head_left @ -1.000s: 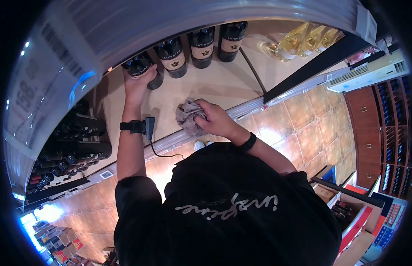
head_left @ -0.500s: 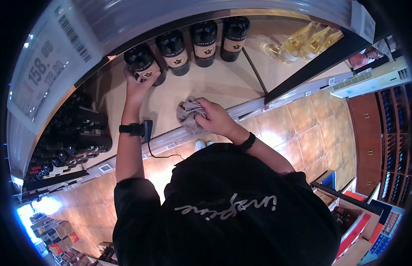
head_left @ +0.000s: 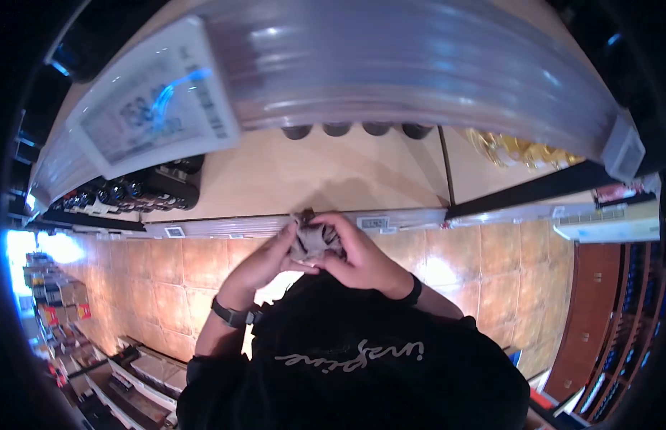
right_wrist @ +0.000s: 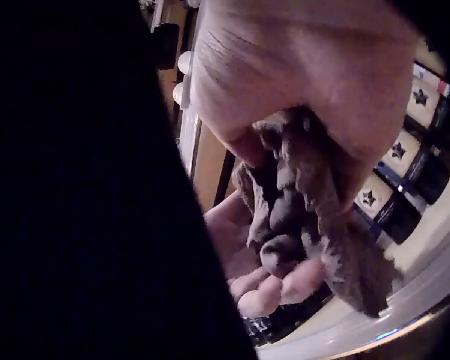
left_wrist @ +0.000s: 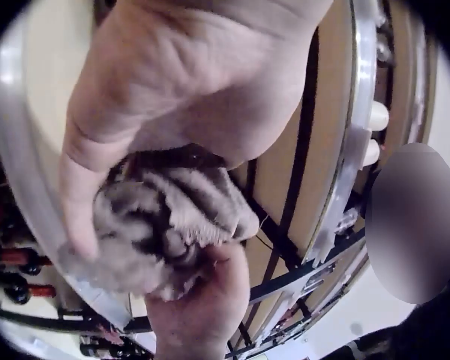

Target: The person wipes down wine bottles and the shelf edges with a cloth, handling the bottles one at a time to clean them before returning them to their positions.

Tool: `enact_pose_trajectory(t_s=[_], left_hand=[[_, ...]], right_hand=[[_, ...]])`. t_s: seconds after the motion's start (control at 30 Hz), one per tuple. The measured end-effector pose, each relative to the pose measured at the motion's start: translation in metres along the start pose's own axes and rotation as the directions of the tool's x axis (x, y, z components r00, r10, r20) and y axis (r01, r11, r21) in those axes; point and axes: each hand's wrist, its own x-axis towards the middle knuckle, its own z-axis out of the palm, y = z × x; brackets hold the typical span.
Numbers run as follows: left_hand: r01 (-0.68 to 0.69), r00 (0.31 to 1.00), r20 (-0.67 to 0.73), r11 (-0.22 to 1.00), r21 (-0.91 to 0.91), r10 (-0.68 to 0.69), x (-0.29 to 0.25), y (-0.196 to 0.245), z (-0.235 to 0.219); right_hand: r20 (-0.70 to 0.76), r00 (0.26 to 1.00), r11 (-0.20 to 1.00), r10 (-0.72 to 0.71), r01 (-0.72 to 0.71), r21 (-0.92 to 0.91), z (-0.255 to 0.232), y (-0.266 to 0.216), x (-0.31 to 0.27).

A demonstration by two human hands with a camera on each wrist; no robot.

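A crumpled grey-brown cloth (head_left: 315, 242) is bunched between both hands in front of the chest, near the shelf's front edge. My left hand (head_left: 265, 259) grips it from the left. From the other side my right hand (head_left: 362, 256) holds the same cloth. The left wrist view shows the left thumb along one side of the folds (left_wrist: 165, 225). Left fingertips (right_wrist: 277, 291) curl up under the cloth in the right wrist view, where a loose end hangs down. Dark wine bottles with star labels (right_wrist: 397, 150) stand on the shelf beyond the right hand.
Several dark bottle bases (head_left: 336, 130) show under an upper shelf edge with a price tag (head_left: 157, 100). Clear bottles of yellow liquid (head_left: 523, 150) stand to the right, past a dark divider. More dark bottles (head_left: 132, 188) lie at left. Below is a tiled floor (head_left: 168, 279).
My left hand has let go of the leftmost bottle and come back to the cloth. My right hand has drawn the cloth closer to the body. The head view has shifted, hiding most of the bottles.
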Motion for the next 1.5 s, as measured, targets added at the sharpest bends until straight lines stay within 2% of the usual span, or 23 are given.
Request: enact_pose_trajectory(t_s=[0.07, 0.1, 0.23, 0.27, 0.37, 0.4, 0.43, 0.47, 0.53, 0.6, 0.67, 0.73, 0.77, 0.87, 0.93, 0.97, 1.07, 1.2, 1.23, 1.3, 1.4, 1.47, 1.5], left_hand=[[-0.026, 1.000, 0.007, 0.996, -0.089, 0.027, -0.009, -0.010, -0.004], [-0.052, 0.998, -0.021, 0.996, -0.075, 0.051, -0.015, -0.010, -0.007], [-0.215, 0.953, -0.192, 0.969, 0.123, 0.236, -0.037, -0.012, -0.015], [-0.194, 0.959, -0.182, 0.970, 0.145, 0.219, -0.042, -0.007, -0.015], [-0.367, 0.910, -0.164, 0.924, 0.109, 0.381, -0.048, -0.015, -0.012], [-0.432, 0.890, -0.100, 0.893, 0.123, 0.445, -0.052, -0.019, -0.018], [-0.469, 0.874, -0.033, 0.858, 0.209, 0.485, -0.057, -0.020, -0.019], [-0.508, 0.853, 0.042, 0.809, 0.294, 0.520, -0.059, -0.019, -0.021], [-0.450, 0.892, 0.087, 0.854, 0.262, 0.443, -0.072, -0.023, -0.021], [-0.378, 0.925, 0.141, 0.889, 0.260, 0.352, -0.089, -0.031, -0.028], [-0.481, 0.875, 0.236, 0.809, 0.337, 0.422, -0.103, -0.042, -0.038], [-0.433, 0.900, 0.257, 0.793, 0.428, 0.353, -0.118, -0.064, -0.054], [-0.458, 0.887, 0.299, 0.753, 0.474, 0.352, -0.124, -0.074, -0.062], [-0.479, 0.875, 0.309, 0.764, 0.432, 0.374, -0.158, -0.096, -0.076], [-0.393, 0.906, 0.327, 0.820, 0.416, 0.269, -0.162, -0.130, -0.108], [-0.390, 0.913, 0.304, 0.802, 0.452, 0.272, -0.170, -0.142, -0.116], [-0.387, 0.920, 0.258, 0.787, 0.480, 0.296, -0.194, -0.173, -0.139], [-0.304, 0.953, 0.157, 0.852, 0.426, 0.261, -0.226, -0.180, -0.149], [-0.313, 0.949, 0.161, 0.869, 0.383, 0.271, -0.229, -0.184, -0.155], [-0.322, 0.946, 0.146, 0.873, 0.365, 0.288, -0.239, -0.179, -0.161], [-0.298, 0.955, 0.131, 0.882, 0.364, 0.268, -0.235, -0.191, -0.188], [-0.299, 0.954, 0.116, 0.878, 0.374, 0.275, -0.231, -0.187, -0.195], [-0.310, 0.951, 0.110, 0.869, 0.385, 0.290, -0.234, -0.180, -0.193]], right_hand=[[0.082, 0.968, 0.953, -0.236, 0.247, -0.177, 0.003, 0.003, 0.006], [0.129, 0.951, 0.903, -0.280, 0.307, -0.302, 0.006, 0.000, 0.008], [0.135, 0.952, 0.883, -0.277, 0.307, -0.356, 0.023, 0.005, 0.001], [0.140, 0.955, 0.853, -0.262, 0.297, -0.429, 0.024, 0.002, -0.002], [0.087, 0.977, 0.915, -0.194, 0.212, -0.344, 0.027, 0.001, 0.002], [0.050, 0.984, 0.937, -0.169, 0.176, -0.303, 0.030, 0.001, 0.000], [0.022, 0.992, 0.991, -0.124, 0.125, -0.039, 0.037, 0.030, -0.005], [0.035, 0.996, 0.997, -0.079, 0.079, -0.001, 0.039, 0.029, -0.008], [0.051, 0.999, 0.998, 0.018, -0.021, 0.053, 0.051, 0.005, -0.012], [0.076, 0.993, 0.945, 0.096, -0.115, 0.307, 0.063, 0.016, -0.013], [0.123, 0.985, 0.862, 0.123, -0.168, 0.479, 0.080, 0.038, -0.013], [0.179, 0.982, 0.925, -0.056, -0.017, 0.380, 0.102, 0.030, -0.014], [0.203, 0.977, 0.937, -0.065, -0.010, 0.350, 0.114, 0.030, -0.017], [0.185, 0.983, 0.987, 0.015, -0.045, 0.155, 0.157, 0.013, -0.021], [0.153, 0.981, 0.992, 0.117, -0.109, -0.060, 0.187, 0.017, -0.028], [0.113, 0.993, 0.989, 0.031, -0.014, -0.149, 0.203, 0.024, -0.031], [0.132, 0.988, 0.982, 0.076, -0.052, -0.179, 0.243, 0.023, -0.050], [0.105, 0.994, 0.931, -0.017, 0.054, -0.360, 0.271, 0.027, -0.062], [0.039, 0.994, 0.953, 0.102, -0.086, -0.292, 0.270, 0.020, -0.063], [-0.073, 0.937, 0.932, 0.341, -0.348, -0.107, 0.260, 0.000, -0.066], [-0.212, 0.977, 0.982, -0.009, -0.032, -0.188, 0.227, -0.001, -0.072], [-0.345, 0.934, 0.989, 0.088, -0.123, -0.080, 0.213, -0.023, -0.079], [-0.382, 0.923, 0.997, 0.042, -0.064, -0.045, 0.207, -0.027, -0.079]])
